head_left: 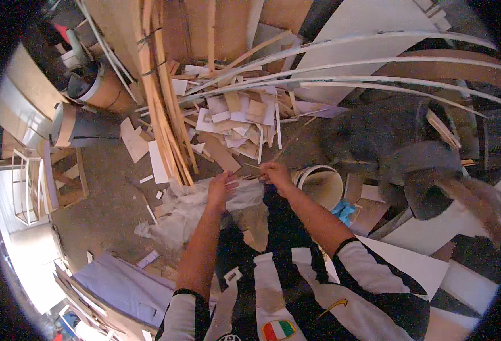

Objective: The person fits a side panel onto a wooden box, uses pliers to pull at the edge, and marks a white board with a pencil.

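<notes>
My right hand (276, 176) is closed, with its fingertips pinching a thin, pale strip (252, 166) that sticks out to the left. Whether this is string or a sliver of wood I cannot make out. My left hand (222, 187) is a short way to the left, its fingers apart and pointing toward the right hand. I see nothing in it. Crumpled clear plastic sheeting (176, 213) spreads on the floor below and left of the hands. Just beyond stands a bundle of long wooden strips (162, 108), tied near its top.
A heap of board offcuts (236, 116) lies ahead. Right of my right hand sits a white bucket (323, 187), with a blue crumpled piece (344, 211) beside it. Long white strips (341, 79) arch across the upper right. A wooden frame (66, 176) stands at left.
</notes>
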The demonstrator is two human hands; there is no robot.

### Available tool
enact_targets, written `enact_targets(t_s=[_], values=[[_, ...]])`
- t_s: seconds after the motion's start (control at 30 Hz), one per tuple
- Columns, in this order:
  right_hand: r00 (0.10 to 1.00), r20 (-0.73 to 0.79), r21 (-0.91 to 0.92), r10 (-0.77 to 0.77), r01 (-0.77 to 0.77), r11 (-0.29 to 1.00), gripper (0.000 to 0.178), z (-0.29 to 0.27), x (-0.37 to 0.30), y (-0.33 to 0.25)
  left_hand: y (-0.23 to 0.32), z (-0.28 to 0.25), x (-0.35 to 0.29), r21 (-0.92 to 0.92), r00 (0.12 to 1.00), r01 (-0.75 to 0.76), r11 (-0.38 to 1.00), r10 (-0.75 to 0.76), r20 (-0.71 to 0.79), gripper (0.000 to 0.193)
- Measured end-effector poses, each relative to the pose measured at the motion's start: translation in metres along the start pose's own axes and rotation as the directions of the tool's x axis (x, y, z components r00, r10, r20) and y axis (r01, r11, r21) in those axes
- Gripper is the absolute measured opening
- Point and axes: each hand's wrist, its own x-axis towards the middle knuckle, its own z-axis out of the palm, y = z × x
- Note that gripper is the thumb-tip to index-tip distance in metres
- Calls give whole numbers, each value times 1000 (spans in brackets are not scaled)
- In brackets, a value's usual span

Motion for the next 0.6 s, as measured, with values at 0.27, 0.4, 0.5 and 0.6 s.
enact_targets(t_s=[0.27,0.4,0.5,0.6], values=[[955,177,212,238,-273,938,24,-42,192,107,-67,-9,187,-211,994,-108,971,105,-26,51],[999,-40,-224,5,-14,975,32,-39,285,198,-51,11,266,-416,998,51,908,-34,48,55],[967,38,-54,252,-250,967,48,-61,375,260,-34,43,318,-376,982,113,920,-161,-99,65],[854,-518,-61,-56,28,998,59,-103,455,313,-65,53,420,-246,999,43,968,-34,39,70]])
